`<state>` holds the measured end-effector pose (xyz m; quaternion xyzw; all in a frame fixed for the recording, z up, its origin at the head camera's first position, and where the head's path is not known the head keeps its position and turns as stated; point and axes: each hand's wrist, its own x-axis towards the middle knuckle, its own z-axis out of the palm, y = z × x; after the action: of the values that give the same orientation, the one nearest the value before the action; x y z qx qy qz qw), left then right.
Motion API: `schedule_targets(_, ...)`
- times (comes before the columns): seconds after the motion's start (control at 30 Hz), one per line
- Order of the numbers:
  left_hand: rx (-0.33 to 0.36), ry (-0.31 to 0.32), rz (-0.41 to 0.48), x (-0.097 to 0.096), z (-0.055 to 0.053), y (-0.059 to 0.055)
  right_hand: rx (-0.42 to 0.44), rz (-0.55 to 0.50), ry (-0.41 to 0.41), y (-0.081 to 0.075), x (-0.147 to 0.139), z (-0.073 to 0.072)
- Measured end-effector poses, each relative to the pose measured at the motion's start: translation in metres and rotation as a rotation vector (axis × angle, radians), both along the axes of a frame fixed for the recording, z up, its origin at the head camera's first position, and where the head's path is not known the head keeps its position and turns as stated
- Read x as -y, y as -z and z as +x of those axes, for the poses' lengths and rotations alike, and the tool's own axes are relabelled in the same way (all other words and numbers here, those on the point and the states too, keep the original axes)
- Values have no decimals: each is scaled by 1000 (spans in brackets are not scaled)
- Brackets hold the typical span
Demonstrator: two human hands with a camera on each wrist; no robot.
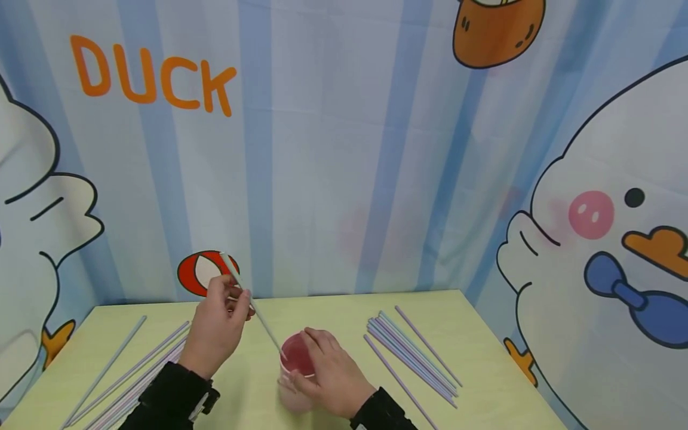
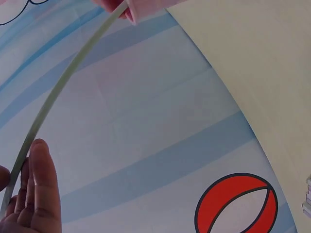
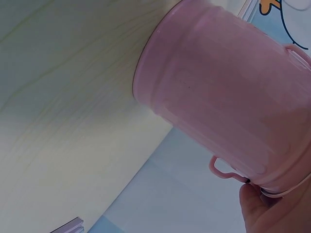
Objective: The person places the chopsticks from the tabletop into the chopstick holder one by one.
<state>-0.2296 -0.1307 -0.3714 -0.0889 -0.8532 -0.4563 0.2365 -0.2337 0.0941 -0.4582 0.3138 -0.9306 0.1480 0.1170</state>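
My left hand (image 1: 219, 325) pinches a long, thin, pale green stick (image 1: 263, 322) near its upper end, left of a small pink bucket (image 1: 293, 394). The stick slants down to the right, its lower end at the bucket's mouth. In the left wrist view the stick (image 2: 63, 80) runs from the fingers up to the pink rim. My right hand (image 1: 335, 376) grips the bucket at the rim, thumb on the near side and fingers across the far side. From the right wrist, the bucket (image 3: 218, 92) shows ridged walls and small side loops.
On the pale yellow table (image 1: 252, 406), a bundle of pastel sticks (image 1: 414, 358) lies to the right, with loose ones beside it. More sticks (image 1: 134, 376) lie at the left, partly behind the left sleeve. A duck-print curtain (image 1: 322, 149) stands behind the table.
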Motion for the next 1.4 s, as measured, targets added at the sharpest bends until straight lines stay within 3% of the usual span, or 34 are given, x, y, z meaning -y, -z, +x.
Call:
schedule_targets(0.27,55,-28,-102,-12,-3,15,-18,4,-14,-1,0,-1)
schedule_targets(0.67,130,6,-141,-25,-3,36,0,31,-18,-3,-1,-3)
schedule_targets(1.0,184,2,-201,-30,-2,47,199,-4,6,-26,-2,-4)
schedule_targets(1.4,230,6,-201,-26,2,50,312,-111,7,-41,-2,-6)
